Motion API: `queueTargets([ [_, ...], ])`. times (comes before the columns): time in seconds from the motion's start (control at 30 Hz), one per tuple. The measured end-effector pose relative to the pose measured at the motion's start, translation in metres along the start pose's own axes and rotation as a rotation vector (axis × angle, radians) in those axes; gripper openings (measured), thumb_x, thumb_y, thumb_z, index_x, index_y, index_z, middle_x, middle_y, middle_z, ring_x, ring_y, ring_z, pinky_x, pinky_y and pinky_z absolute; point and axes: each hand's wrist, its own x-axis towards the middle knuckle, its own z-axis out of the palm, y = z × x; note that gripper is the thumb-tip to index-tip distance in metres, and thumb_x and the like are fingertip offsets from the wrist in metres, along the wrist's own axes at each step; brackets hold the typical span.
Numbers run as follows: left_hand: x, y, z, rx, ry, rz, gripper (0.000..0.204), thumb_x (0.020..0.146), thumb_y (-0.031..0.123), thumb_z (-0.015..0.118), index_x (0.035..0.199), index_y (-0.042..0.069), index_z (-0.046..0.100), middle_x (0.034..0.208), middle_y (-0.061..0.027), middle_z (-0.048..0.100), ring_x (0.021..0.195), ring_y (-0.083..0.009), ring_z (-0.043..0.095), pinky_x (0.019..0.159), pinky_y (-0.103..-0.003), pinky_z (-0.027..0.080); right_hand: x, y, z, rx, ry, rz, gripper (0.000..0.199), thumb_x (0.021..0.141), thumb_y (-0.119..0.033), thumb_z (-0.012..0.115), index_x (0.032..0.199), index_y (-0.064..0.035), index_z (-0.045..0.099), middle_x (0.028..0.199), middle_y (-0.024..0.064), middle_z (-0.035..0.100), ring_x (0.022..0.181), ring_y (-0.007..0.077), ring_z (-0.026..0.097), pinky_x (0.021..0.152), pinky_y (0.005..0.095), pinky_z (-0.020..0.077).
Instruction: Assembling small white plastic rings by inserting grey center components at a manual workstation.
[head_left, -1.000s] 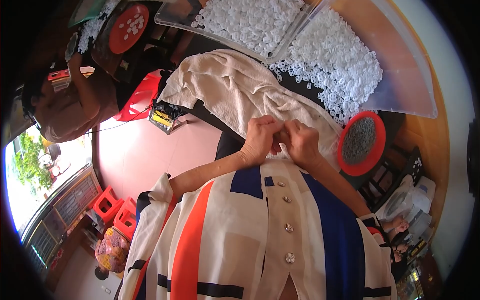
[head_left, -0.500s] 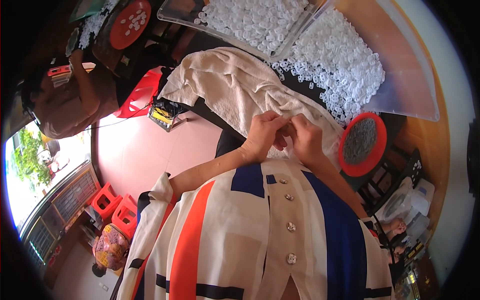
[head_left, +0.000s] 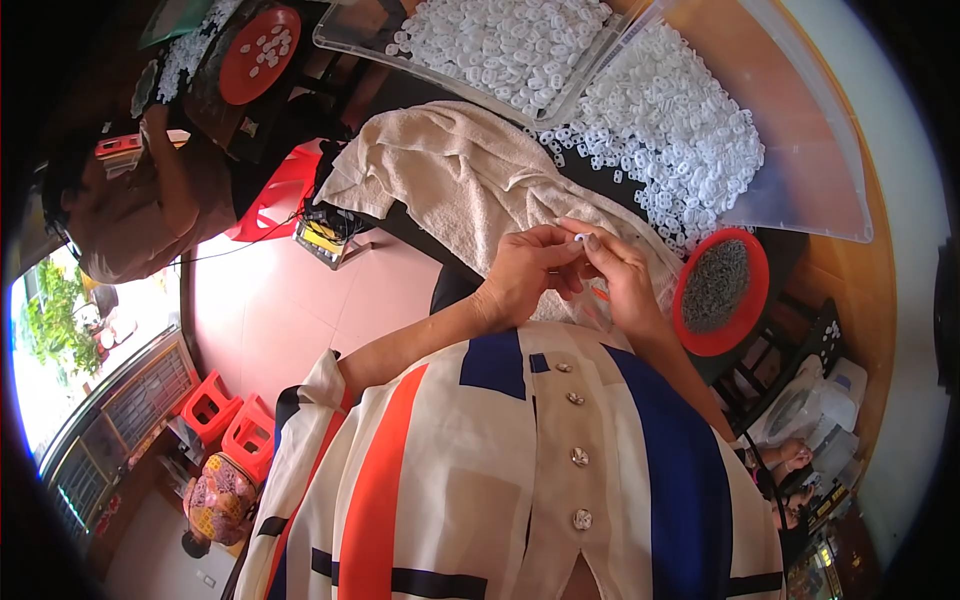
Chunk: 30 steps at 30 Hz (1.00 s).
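My left hand [head_left: 530, 268] and my right hand [head_left: 622, 275] meet over a beige towel [head_left: 455, 165] on the dark table. Their thumbs and fingertips pinch together around a small white plastic piece [head_left: 581, 238], mostly covered by the fingers. A bit of something orange [head_left: 600, 294] shows beneath my right hand; its kind cannot be made out. Beyond the towel lies a heap of small white plastic pieces with holes [head_left: 690, 130]. To the right of my right hand stands a red bowl [head_left: 738, 342] filled with small grey parts [head_left: 715, 285], too fine to identify.
A clear plastic bin [head_left: 345, 42] of white pieces stands at the far edge, beside a clear sheet or lid [head_left: 810, 170]. At the left, another person [head_left: 150, 215] works near a red plate [head_left: 240, 85]. Red stools [head_left: 248, 435] stand on the floor at lower left.
My fingers have shifted and opened slightly at the tips, so a white piece shows between them. The orange bit has come into sight under my right hand.
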Motion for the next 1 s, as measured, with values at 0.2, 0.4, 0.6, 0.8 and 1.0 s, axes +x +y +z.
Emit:
queueTargets([
  [0.2, 0.001, 0.000, 0.001, -0.017, 0.020, 0.017, 0.014, 0.092, 0.014, 0.059, 0.096, 0.001, 0.059, 0.078, -0.0098, 0.064, 0.061, -0.0205, 0.062, 0.053, -0.031, 0.048, -0.002, -0.004, -0.006, 0.011, 0.122, -0.071, 0.028, 0.098, -0.024, 0.048, 0.110, -0.0024, 0.062, 0.087, 0.0028, 0.064, 0.078, 0.0085, 0.058, 0.071, 0.0222, 0.0426],
  [0.4, 0.001, 0.000, 0.001, -0.037, 0.047, 0.029, 0.014, 0.089, 0.012, 0.063, 0.092, -0.001, 0.059, 0.075, -0.0097, 0.063, 0.057, -0.0187, 0.061, 0.050, -0.029, 0.048, -0.002, -0.008, -0.005, -0.076, 0.137, -0.077, 0.015, 0.094, -0.017, 0.055, 0.099, -0.0034, 0.061, 0.084, 0.0015, 0.063, 0.074, 0.0067, 0.057, 0.067, 0.0221, 0.0417],
  [0.6, 0.002, 0.001, 0.002, -0.005, 0.037, 0.040, 0.011, 0.090, 0.010, 0.061, 0.094, 0.000, 0.059, 0.079, -0.0097, 0.065, 0.061, -0.0187, 0.062, 0.053, -0.029, 0.049, 0.001, 0.002, -0.005, -0.142, 0.156, -0.074, 0.011, 0.093, -0.014, 0.058, 0.095, -0.0036, 0.059, 0.080, 0.0001, 0.061, 0.070, 0.0064, 0.057, 0.064, 0.0212, 0.0420],
  [0.8, 0.004, -0.004, 0.002, 0.055, 0.072, 0.202, 0.012, 0.086, 0.004, 0.062, 0.097, -0.002, 0.063, 0.080, -0.0084, 0.066, 0.062, -0.0146, 0.062, 0.053, -0.026, 0.049, -0.001, 0.006, 0.001, -0.175, 0.183, -0.046, 0.011, 0.095, -0.015, 0.056, 0.094, -0.0038, 0.058, 0.077, -0.0010, 0.059, 0.067, 0.0058, 0.056, 0.058, 0.0201, 0.0411],
  [1.0, 0.005, -0.007, 0.006, 0.239, 0.094, 0.322, 0.019, 0.084, 0.001, 0.059, 0.102, -0.004, 0.061, 0.076, -0.0062, 0.063, 0.061, -0.0103, 0.058, 0.051, -0.023, 0.048, -0.001, -0.001, 0.005, -0.256, 0.163, -0.010, 0.012, 0.095, -0.015, 0.055, 0.092, -0.0036, 0.057, 0.070, -0.0009, 0.057, 0.060, 0.0044, 0.053, 0.050, 0.0180, 0.0364],
])
